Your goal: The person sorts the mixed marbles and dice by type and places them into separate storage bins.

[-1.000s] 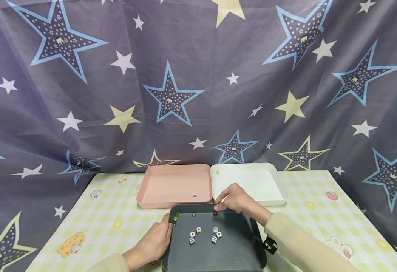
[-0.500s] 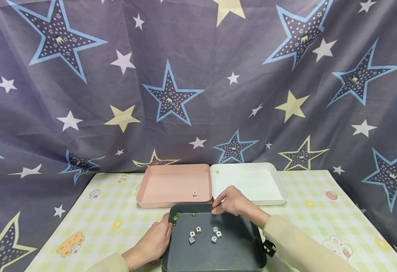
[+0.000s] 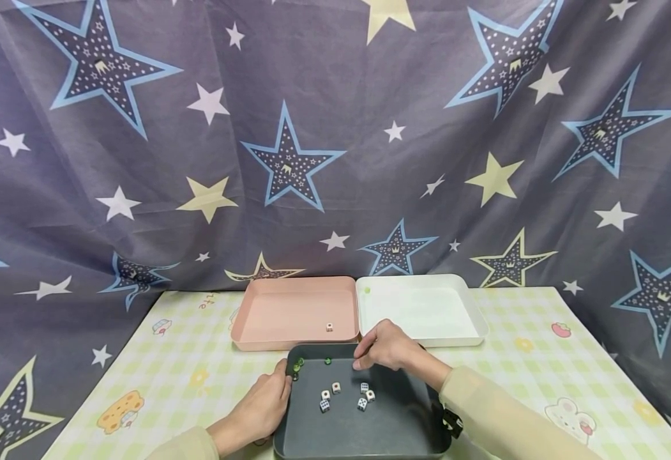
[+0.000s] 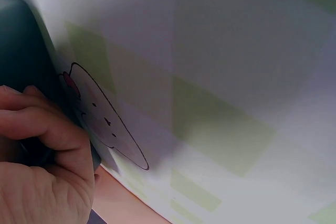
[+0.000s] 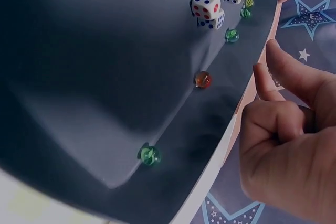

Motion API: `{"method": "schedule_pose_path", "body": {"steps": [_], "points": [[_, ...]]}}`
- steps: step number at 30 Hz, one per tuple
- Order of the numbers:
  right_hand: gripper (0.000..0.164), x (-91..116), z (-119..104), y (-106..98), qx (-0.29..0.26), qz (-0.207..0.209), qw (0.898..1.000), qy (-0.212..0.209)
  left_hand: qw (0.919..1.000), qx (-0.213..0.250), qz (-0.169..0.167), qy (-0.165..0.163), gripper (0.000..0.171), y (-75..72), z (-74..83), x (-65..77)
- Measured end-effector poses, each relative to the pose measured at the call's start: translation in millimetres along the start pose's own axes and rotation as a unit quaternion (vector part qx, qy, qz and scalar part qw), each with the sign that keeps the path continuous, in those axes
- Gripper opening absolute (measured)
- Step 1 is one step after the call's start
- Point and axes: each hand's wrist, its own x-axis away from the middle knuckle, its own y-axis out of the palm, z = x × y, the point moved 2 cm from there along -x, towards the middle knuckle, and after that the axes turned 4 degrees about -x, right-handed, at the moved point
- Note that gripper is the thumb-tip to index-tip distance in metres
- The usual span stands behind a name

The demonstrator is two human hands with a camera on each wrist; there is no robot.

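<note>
My left hand (image 3: 260,402) grips the left rim of a dark grey tray (image 3: 392,437), its curled fingers also showing in the left wrist view. Above the tray's far edge hovers my right hand (image 3: 389,346). Its thumb and forefinger reach out a little apart with nothing between them, and the other fingers are curled in. Beneath it, in the right wrist view, an orange-brown marble (image 5: 203,80) and a green marble (image 5: 150,155) lie along the tray's far side. More green marbles (image 3: 297,368) sit at the far left corner. Several white dice (image 3: 362,404) lie mid-tray.
Behind the dark tray stand a pink tray (image 3: 289,306) with one die (image 3: 329,327) and a white tray (image 3: 427,310) with a light green marble (image 3: 367,290). A checked cloth (image 3: 180,358) covers the table, and a star-patterned curtain (image 3: 346,185) hangs behind.
My right hand has shifted slightly left and lower over the dark tray. The dark marble seen below its fingertips earlier is now hidden in the head view. My left hand stays put.
</note>
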Motion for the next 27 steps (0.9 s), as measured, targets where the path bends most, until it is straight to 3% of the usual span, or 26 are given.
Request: {"method": "schedule_pose_path", "body": {"steps": [8, 27], "points": [[0.014, 1.5, -1.4, 7.8, 0.000, -0.028, 0.999, -0.026, 0.9999, 0.007, -0.001, 0.009, 0.037, -1.3, -0.4, 0.5], [0.016, 1.9, -4.4, 25.6, 0.020, -0.054, 0.998, -0.015, 0.9999, -0.015, 0.008, 0.001, 0.039, -2.2, 0.3, 0.4]]}}
